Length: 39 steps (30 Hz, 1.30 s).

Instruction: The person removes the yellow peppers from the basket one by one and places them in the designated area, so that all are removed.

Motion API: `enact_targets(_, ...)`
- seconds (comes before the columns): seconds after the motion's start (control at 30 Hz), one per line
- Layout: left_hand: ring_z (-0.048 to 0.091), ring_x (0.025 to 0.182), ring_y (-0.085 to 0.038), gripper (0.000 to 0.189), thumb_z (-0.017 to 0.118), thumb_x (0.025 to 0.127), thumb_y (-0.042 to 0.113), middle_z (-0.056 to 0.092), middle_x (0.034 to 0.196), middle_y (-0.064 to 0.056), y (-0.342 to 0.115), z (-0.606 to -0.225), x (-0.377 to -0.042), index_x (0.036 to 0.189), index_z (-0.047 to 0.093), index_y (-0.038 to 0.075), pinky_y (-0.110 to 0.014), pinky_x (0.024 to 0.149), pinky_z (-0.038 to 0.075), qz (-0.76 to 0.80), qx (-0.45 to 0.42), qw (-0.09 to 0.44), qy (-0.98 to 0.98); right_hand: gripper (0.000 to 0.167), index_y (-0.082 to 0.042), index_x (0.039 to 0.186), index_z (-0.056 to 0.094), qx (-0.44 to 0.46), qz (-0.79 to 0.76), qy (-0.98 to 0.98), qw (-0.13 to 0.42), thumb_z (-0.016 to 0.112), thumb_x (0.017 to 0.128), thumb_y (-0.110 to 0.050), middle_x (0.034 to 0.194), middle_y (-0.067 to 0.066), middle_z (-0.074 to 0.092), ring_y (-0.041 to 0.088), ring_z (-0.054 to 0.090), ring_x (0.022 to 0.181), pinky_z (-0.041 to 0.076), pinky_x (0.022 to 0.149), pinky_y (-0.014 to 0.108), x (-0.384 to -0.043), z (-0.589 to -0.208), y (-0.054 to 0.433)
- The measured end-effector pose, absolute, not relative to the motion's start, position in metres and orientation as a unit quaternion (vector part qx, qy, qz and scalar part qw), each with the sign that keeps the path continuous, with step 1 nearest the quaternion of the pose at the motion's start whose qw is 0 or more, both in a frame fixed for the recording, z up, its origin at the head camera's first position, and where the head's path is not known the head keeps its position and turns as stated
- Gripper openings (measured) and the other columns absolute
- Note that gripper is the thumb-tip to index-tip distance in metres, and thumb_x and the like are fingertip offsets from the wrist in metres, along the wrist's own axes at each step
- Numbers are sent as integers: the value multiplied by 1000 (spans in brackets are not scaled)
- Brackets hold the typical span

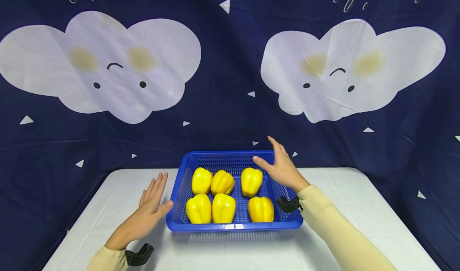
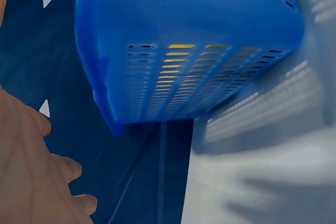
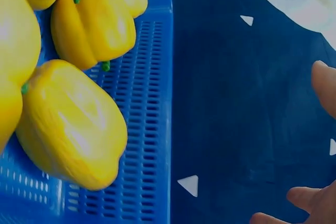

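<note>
Yellow peppers (image 1: pixel 223 208) lie in the blue basket (image 1: pixel 201 226); left hand (image 1: pixel 145 212) and right hand (image 1: pixel 283 169), fingers extended, hold nothing; apparent step: hand positioning; any grasp would require curling the fingers.

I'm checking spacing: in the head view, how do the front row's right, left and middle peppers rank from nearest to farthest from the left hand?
1. Left pepper: toward the basket's left side.
2. Middle pepper: just right of it.
3. Right pepper: across a gap, farther right.
</note>
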State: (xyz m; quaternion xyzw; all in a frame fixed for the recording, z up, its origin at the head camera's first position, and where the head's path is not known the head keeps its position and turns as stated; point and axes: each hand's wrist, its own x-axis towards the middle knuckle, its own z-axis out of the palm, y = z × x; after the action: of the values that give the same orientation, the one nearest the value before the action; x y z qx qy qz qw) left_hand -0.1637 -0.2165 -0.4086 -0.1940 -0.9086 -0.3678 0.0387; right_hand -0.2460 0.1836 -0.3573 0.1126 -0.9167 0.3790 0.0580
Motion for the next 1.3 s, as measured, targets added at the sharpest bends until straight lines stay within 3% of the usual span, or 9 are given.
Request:
enact_targets(0.17,-10,148,-51,80,52,104,32,-3,166,-25,-214,-413,-162,162,3,7,-73,111,-10,-371,-195,40,-907,98,-13,162,11,94,425,-900,6,63,92,-60,163,20,22,45,29,145,33,110,64,-252,-363,177)
enact_targets(0.4,-9,148,-52,80,51,104,34,-3,166,-23,-209,-417,-160,162,4,6,-75,109,-8,-378,-198,39,-903,92,-12,161,13,66,489,-867,-70,61,95,-56,163,22,19,46,25,147,33,112,62,-264,-372,169)
enact_targets(0.63,-7,149,-51,80,52,104,34,-2,166,-23,-206,-422,-158,162,4,8,-77,108,-4,-386,-193,35,-901,84,-8,159,22,34,487,-867,-97,64,97,-46,161,24,24,46,29,144,33,112,61,-271,-381,166)
enact_targets(0.9,-5,149,-50,79,53,103,29,-2,167,-22,-204,-430,-155,162,5,5,-77,108,-1,-396,-204,36,-895,80,-3,155,30,7,488,-864,-125,74,92,-25,158,28,28,47,31,143,31,113,61,-274,-390,161)
enact_targets(1.3,-2,150,-49,79,55,102,24,-1,167,-21,-201,-439,-153,161,7,3,-73,111,3,-402,-218,38,-888,93,0,153,31,13,450,-881,-144,84,77,-5,157,27,31,45,40,137,34,113,58,-275,-401,154)
